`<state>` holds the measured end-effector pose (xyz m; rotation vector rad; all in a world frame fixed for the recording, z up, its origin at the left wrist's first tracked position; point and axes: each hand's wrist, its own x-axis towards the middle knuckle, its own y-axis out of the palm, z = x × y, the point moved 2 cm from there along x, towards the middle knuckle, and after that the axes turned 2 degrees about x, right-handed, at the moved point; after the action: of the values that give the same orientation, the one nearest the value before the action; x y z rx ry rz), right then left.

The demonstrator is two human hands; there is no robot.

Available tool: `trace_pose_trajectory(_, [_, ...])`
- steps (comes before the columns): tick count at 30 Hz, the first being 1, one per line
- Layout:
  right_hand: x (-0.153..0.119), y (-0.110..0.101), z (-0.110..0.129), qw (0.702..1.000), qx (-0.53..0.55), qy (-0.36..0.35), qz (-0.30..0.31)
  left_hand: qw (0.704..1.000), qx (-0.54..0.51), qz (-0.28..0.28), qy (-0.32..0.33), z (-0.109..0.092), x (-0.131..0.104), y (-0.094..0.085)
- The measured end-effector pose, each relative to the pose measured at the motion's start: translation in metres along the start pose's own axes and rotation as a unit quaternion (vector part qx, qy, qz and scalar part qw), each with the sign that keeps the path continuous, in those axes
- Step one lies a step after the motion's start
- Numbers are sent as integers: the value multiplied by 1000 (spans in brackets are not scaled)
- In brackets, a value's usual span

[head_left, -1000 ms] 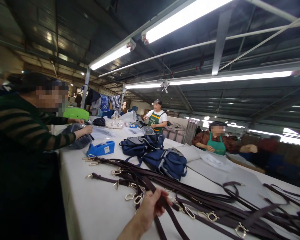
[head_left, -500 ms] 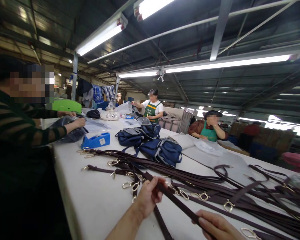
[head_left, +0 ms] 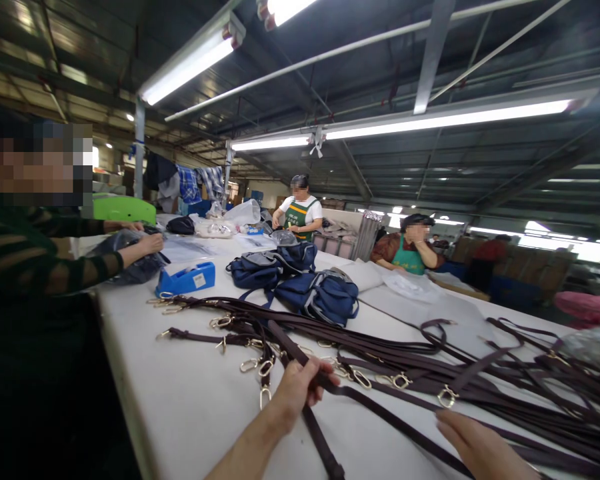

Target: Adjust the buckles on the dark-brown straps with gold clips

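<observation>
My left hand (head_left: pixel 297 392) pinches a dark brown strap (head_left: pixel 380 417) between thumb and fingers near the front of the white table (head_left: pixel 190 407). The strap runs to the right, low over the table, under my right hand (head_left: pixel 480 447). That hand lies on it at the bottom right; whether its fingers close around the strap is hidden. Beyond my hands lies a heap of several more brown straps (head_left: pixel 420 363) with gold clips (head_left: pixel 265 367).
Blue bags (head_left: pixel 320 293) sit behind the straps, with a blue tape dispenser (head_left: pixel 185 279) to their left. A person in a dark striped sleeve (head_left: pixel 45 267) works close on my left. Two people in green aprons (head_left: pixel 410 257) stand across the table.
My right hand came into view and slid right along the strap. The strap now lies flatter between my hands. The view shifted slightly down and right.
</observation>
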<state>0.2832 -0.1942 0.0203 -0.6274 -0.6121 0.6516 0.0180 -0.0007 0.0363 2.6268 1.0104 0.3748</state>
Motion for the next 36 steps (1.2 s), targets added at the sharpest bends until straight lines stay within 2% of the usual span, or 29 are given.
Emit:
trace_pose_trajectory(2, [-10,15,61,998,44,-1,38,996,60,50,-32,3,-7,11])
trace_pose_trajectory(5, [-38,47,140,981,141,-55,123,981,133,132,-44,14,-16,25])
trace_pose_trajectory(6, [-47,57,158,970,168,-75,160,977,144,154,-40,19,-18,28])
trace_pose_trajectory(8, [-60,70,177,955,206,-110,185,973,149,172,-29,28,-20,32])
trace_pose_trajectory(10, [-63,74,179,952,230,-121,165,971,158,178,-25,31,-21,32])
trace_pose_trajectory(12, [-58,70,171,948,268,-105,136,957,209,199,-7,26,-22,29])
trace_pose_trajectory(15, [-45,56,155,921,371,-50,104,916,306,252,64,8,-22,18])
trace_pose_trajectory(17, [-37,47,144,898,432,-7,79,887,348,291,88,-2,-22,10])
trace_pose_trajectory(20, [-28,41,129,881,465,47,71,857,381,339,73,-3,-23,5])
trace_pose_trajectory(23, [-25,45,117,880,460,85,87,857,371,350,75,1,-25,13])
trace_pose_trajectory(26, [-25,49,112,877,454,108,116,877,362,307,77,3,-24,19])
trace_pose_trajectory(30, [-28,49,109,870,450,108,169,920,341,191,35,-3,-13,10])
trace_pose_trajectory(33, [-32,51,108,866,436,108,218,974,204,97,7,-10,-5,1])
trace_pose_trajectory(36, [-36,58,111,864,411,97,273,997,64,31,-12,-12,-2,-2])
